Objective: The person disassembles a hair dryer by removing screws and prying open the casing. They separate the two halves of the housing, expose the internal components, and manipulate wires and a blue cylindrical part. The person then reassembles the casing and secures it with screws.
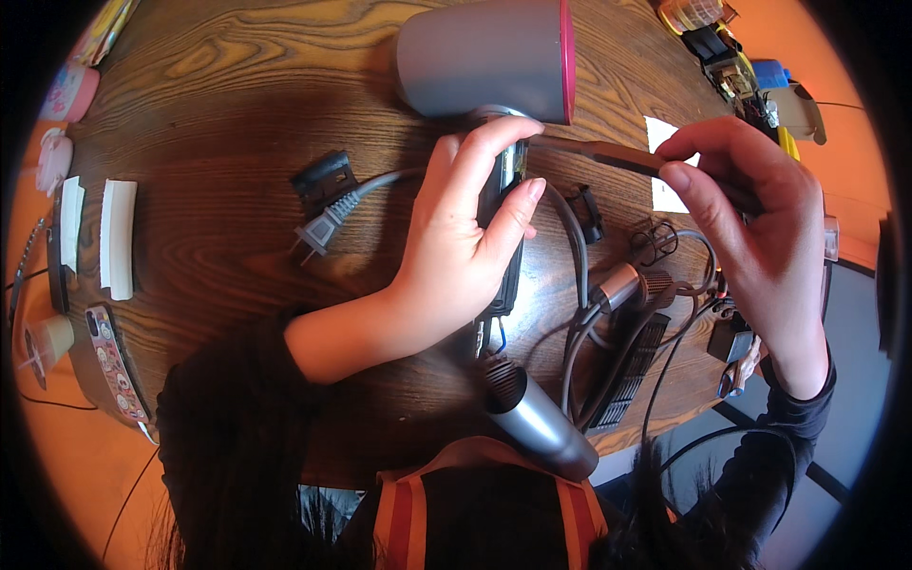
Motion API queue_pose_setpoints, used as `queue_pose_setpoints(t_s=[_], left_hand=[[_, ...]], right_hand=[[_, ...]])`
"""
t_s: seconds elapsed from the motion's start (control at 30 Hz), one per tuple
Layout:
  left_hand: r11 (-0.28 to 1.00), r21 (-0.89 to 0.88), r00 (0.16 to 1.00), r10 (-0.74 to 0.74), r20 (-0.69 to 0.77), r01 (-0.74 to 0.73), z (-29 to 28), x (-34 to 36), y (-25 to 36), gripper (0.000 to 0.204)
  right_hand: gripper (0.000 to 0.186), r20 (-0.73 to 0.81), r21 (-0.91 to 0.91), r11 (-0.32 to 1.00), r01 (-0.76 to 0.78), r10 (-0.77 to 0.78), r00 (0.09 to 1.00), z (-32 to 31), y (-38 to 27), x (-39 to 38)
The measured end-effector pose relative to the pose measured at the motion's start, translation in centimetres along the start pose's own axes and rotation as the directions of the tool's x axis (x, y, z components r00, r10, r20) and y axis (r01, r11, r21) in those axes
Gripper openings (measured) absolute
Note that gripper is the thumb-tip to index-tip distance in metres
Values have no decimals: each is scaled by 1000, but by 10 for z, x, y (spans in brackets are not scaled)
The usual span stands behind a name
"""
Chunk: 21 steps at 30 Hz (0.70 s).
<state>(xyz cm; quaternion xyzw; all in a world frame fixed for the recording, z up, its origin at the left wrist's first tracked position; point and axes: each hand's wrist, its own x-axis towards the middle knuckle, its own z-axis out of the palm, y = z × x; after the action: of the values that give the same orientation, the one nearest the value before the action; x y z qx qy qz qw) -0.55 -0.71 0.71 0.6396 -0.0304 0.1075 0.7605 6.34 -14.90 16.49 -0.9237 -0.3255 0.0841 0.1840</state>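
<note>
A hair dryer lies on the wooden table, its wide grey head (480, 59) with a magenta rim at the far side. The black inner core (506, 185) of its handle reaches toward me, and my left hand (446, 223) is closed around it. My right hand (765, 223) grips a dark screwdriver (622, 156), pointing left. Its tip meets the top of the core beside my left index finger; the exact contact spot is hidden. Below the core, blue wire shows by a ribbed dark piece (503, 382) and a silver tube (551, 432) near the table's front edge.
Left of the core lies a grey plug (323, 228) beside a black plastic piece (325, 179). Grey cable, a copper-coloured cylinder (619, 285) and a slotted black strip (632, 370) lie to the right. A phone (116, 361) and white strip (118, 239) are at left.
</note>
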Motion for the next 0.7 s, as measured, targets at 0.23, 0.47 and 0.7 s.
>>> queue_pose_setpoints(t_s=[0.23, 0.47, 0.7], left_hand=[[991, -136, 997, 7, -79, -18, 3, 0, -3, 49], [992, -123, 997, 11, -71, -20, 3, 0, -7, 50], [992, -117, 997, 28, -77, -37, 4, 1, -8, 49]], right_hand=[[16, 43, -133, 943, 305, -302, 952, -8, 1, 7], [30, 66, -87, 968, 235, -229, 971, -9, 4, 10], [17, 146, 150, 984, -95, 73, 987, -14, 1, 10]])
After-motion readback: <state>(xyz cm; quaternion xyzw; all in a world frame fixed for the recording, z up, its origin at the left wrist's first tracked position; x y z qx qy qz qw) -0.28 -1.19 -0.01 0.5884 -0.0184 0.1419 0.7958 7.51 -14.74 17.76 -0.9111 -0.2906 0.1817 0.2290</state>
